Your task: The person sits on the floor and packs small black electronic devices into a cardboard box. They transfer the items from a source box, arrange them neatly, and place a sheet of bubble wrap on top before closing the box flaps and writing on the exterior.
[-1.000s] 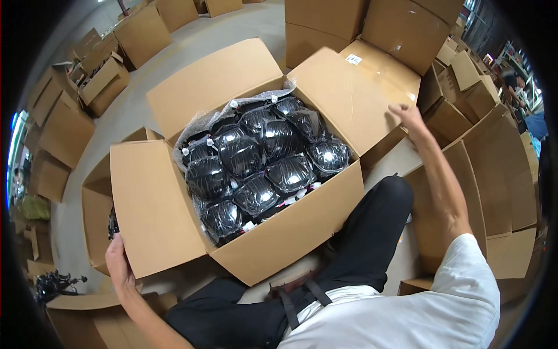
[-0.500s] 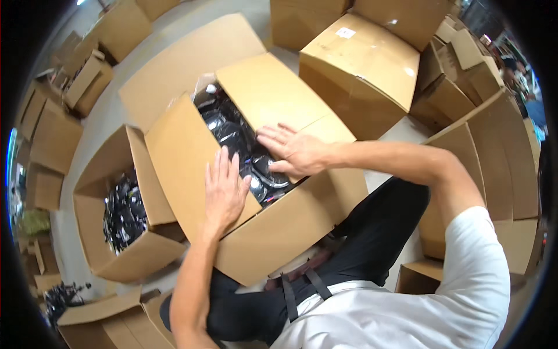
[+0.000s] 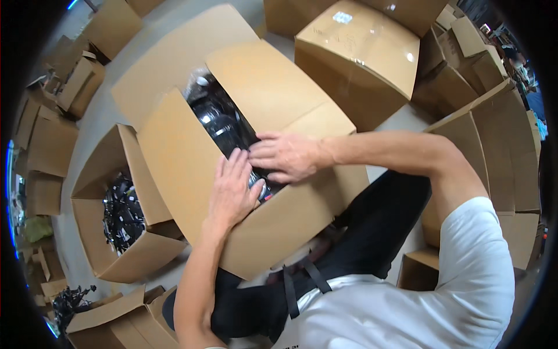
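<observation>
A large cardboard box (image 3: 279,227) stands before me, its two long flaps folded inward with a gap between them. Through the gap show shiny black items (image 3: 224,125) in clear plastic; their exact kind I cannot tell. My left hand (image 3: 232,186) lies flat on the left flap (image 3: 174,151), its fingers stretched out at the gap's edge. On the right flap (image 3: 267,87) rests my right hand (image 3: 285,157), fingers extended across the gap toward the left hand. Neither hand holds anything. The far flap (image 3: 186,52) stays folded outward.
To the left, an open carton (image 3: 139,256) holds a heap of small black parts (image 3: 123,212). A closed carton (image 3: 360,46) stands at the far right, and taller open cartons (image 3: 494,145) line the right side. Black parts (image 3: 72,302) pile up beside another carton (image 3: 110,320) at lower left.
The gap between the two long flaps has narrowed. My right hand has shifted left and slightly down, closer to the left hand, and covers more of the black items.
</observation>
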Demonstrator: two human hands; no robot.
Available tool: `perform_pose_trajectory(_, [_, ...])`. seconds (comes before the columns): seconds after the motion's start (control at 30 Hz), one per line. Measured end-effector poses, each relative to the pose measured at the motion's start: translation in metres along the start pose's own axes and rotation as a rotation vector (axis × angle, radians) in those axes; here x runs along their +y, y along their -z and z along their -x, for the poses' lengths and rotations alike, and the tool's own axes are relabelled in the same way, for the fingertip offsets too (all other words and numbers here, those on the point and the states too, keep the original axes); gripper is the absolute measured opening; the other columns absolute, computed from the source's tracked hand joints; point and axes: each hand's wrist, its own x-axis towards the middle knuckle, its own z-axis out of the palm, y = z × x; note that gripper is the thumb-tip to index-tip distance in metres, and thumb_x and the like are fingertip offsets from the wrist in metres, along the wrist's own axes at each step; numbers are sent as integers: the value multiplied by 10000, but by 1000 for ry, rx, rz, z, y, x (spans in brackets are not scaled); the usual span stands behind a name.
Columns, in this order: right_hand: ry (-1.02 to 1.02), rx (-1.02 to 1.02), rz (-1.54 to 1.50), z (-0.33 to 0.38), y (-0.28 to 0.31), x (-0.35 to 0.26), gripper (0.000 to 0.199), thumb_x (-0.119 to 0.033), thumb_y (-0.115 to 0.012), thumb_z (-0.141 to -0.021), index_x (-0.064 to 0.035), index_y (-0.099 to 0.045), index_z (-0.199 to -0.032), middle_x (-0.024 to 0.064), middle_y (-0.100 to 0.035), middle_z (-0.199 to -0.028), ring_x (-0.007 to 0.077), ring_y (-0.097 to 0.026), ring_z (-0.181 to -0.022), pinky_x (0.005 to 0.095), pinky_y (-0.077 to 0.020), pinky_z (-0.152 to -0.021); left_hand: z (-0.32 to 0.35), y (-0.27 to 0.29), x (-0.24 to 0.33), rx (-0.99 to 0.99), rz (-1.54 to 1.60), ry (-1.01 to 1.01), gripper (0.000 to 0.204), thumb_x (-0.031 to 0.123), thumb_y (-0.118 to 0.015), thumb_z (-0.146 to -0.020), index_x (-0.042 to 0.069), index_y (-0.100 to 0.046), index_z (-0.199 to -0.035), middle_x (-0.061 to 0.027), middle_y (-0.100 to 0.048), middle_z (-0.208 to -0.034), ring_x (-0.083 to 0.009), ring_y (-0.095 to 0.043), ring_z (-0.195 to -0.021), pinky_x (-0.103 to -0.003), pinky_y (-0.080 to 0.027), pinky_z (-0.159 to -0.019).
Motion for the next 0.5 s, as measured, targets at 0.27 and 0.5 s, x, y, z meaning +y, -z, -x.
perform_pose_trajectory(0.27, [-18,-30,144,10,-1,-17,684,-431,-580,-1000,60,-460,-1461,244,-443,-1551,357,-383,-1483,531,-253,-1248,18,-7,11,121,-30,39,603,319,-667,-951,-41,-535,-1416,-225,-492,-1514,-376,-403,-1455,-537,-296,-1212])
perform_pose_trajectory(0.5, [-70,-441,169,135,70,-17,720,-334,-555,-1026,45,-276,-1571,237,-238,-1674,354,-234,-1563,476,-215,-1283,157,59,1,-309,-58,-25,851,331,-778,-833,-17,-420,-1522,-207,-341,-1640,-373,-312,-1528,-513,-262,-1246])
